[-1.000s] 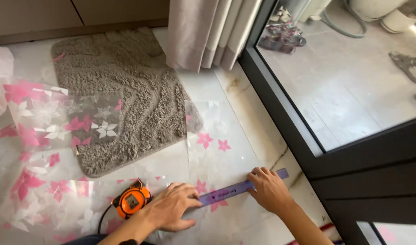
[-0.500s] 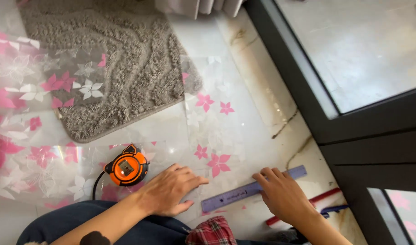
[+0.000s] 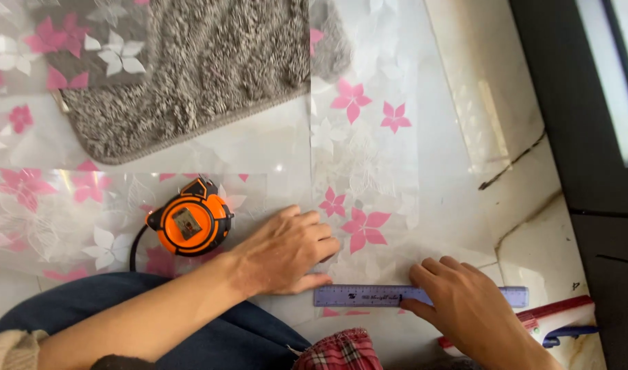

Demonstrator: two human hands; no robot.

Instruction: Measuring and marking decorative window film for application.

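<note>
Down on the floor, a sheet of clear film printed with pink and white flowers spreads across the pale tiles at the far left, part of it lying over a shaggy grey mat. Just right of that, an orange tape measure sits on the film, its black strap curling toward the person's blue-clad knee. The left hand lies beside it, near but not touching, palm down and fingers spread flat, pressing a narrower strip of the same flowered film against the floor; it pinches nothing. The thumb tip reaches almost to the left end of a translucent purple ruler, which lies flat and nearly level across the strip's lower edge. Further right, the right hand rests on top of the ruler, fingers extended and close together, holding it down and hiding its middle; the ruler's right end shows again past the knuckles. Below the ruler a patch of red checked cloth shows. At the lower right, a red-and-white object with a blue part peeks out behind the wrist, too hidden to identify. A dark door frame runs down the right edge.
</note>
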